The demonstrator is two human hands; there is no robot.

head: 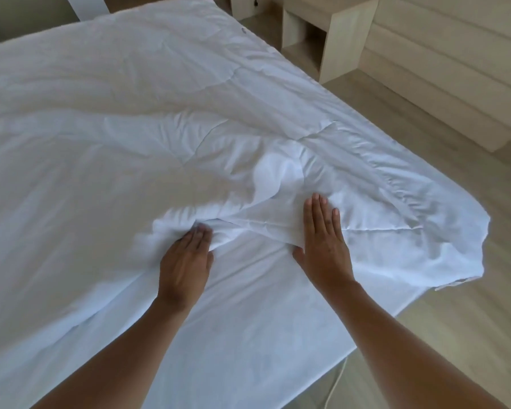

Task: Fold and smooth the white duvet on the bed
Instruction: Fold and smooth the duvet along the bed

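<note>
Bed point(248, 335), white sheet; rumpled white duvet point(115, 113) spread directly on it.

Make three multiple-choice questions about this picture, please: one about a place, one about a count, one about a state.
1. Where does the wooden nightstand stand?
A. beyond the bed's right side
B. on the bed
C. behind the person

2. How many hands touch the duvet?
A. none
B. one
C. two

3. How is the right hand?
A. closed in a fist
B. flat, fingers straight
C. lifted off the fabric

Answers: 1 A, it stands on the floor at upper right; 2 C, the left hand also rests there; 3 B, the palm presses down.
</note>
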